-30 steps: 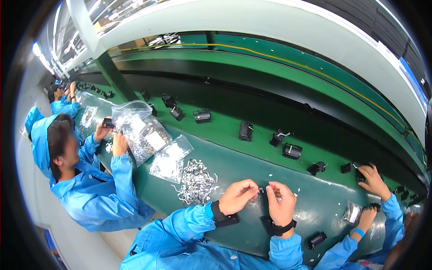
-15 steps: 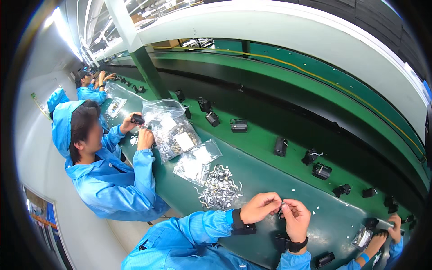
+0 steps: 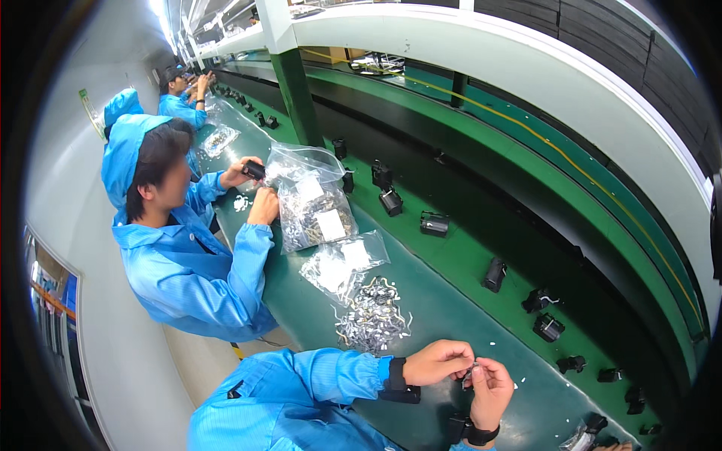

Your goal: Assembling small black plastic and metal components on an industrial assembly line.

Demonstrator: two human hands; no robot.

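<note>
My left hand (image 3: 440,362) and my right hand (image 3: 490,392) meet over the green table, fingertips pinched together on a small dark and pale part (image 3: 468,375). The fingers hide most of it, so its exact kind cannot be told. To the left of my hands lies a loose heap of short cable pieces (image 3: 374,319) in grey, black and white. One black block-shaped device (image 3: 406,394) sits under my left wrist. Another black device (image 3: 456,427) lies beside the strap on my right wrist.
Clear plastic bags (image 3: 346,263) and a fuller bag of parts (image 3: 316,214) lie beyond the heap. A co-worker (image 3: 188,225) at left holds a black device (image 3: 254,170). Several black devices (image 3: 494,274) line the green ledge. Another person's hand (image 3: 613,446) shows at lower right.
The view has shifted, so the bench and co-workers appear further right. My hands stay pinched together with the part between them. The other person's arms at lower right have mostly left the view.
</note>
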